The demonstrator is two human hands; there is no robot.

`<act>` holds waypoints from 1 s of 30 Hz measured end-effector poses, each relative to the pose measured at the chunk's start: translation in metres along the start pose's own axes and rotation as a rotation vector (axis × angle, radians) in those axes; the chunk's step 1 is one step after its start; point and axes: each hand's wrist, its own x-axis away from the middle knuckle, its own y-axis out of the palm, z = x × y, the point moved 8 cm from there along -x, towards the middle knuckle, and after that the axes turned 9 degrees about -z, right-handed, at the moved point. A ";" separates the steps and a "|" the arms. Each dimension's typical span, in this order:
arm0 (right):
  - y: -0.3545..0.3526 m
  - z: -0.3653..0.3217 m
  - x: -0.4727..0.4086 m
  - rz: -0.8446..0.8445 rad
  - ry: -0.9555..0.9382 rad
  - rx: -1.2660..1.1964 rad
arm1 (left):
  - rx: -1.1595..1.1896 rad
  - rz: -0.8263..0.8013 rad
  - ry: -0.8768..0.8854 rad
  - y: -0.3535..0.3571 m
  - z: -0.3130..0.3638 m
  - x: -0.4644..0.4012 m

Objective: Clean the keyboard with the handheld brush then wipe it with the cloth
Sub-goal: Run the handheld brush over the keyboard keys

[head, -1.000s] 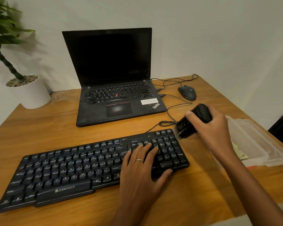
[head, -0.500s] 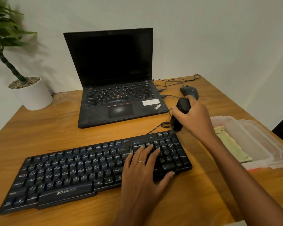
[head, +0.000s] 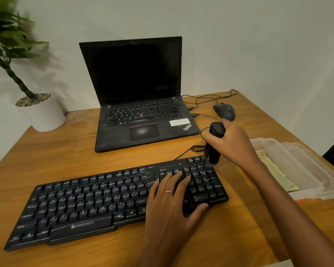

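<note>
A black Zebronics keyboard [head: 96, 201] lies across the near part of the wooden desk. My left hand [head: 170, 205] rests flat on its right section, fingers spread over the keys. My right hand [head: 233, 143] grips a black handheld brush [head: 214, 145] upright, its bristle end touching the number pad's top right corner. A pale yellow cloth [head: 274, 170] lies folded in a clear plastic box [head: 307, 166] at the right, partly hidden by my right forearm.
An open black laptop [head: 141, 105] stands behind the keyboard. A black mouse [head: 224, 111] and loose cables [head: 206, 99] lie at the back right. A white potted plant [head: 41, 112] stands at the back left. The desk edge runs close beside the plastic box.
My right hand has brought the brush from above the box leftward and tipped it upright, bristles down onto the number pad's corner. My left hand has stayed on the keys.
</note>
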 end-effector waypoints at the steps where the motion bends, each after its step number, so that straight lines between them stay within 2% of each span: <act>1: -0.004 0.000 0.002 0.043 -0.013 -0.017 | 0.000 -0.002 0.001 0.000 0.000 0.000; 3: -0.001 -0.002 0.010 0.077 -0.051 -0.048 | 0.004 -0.003 -0.004 0.000 -0.001 0.000; 7: 0.004 -0.001 0.012 -0.003 -0.009 0.017 | -0.008 -0.011 -0.003 0.000 0.000 0.000; 11: -0.004 -0.007 0.016 0.087 -0.057 -0.025 | 0.006 -0.012 -0.006 0.001 -0.001 0.001; 15: 0.002 -0.002 0.019 -0.002 0.005 0.000 | -0.008 -0.011 -0.006 0.001 0.000 0.001; 19: -0.005 -0.003 0.026 0.075 -0.018 -0.034 | -0.010 -0.015 -0.004 0.002 -0.001 0.001; 23: -0.001 -0.003 0.026 -0.028 0.015 0.023 | -0.012 -0.007 0.000 0.000 0.000 0.001; 27: -0.004 -0.008 0.032 0.055 -0.032 -0.011 | -0.003 -0.008 -0.008 0.001 -0.001 0.002; 30: 0.002 -0.008 0.034 -0.022 0.009 0.031 | -0.006 -0.008 -0.003 0.000 0.000 0.002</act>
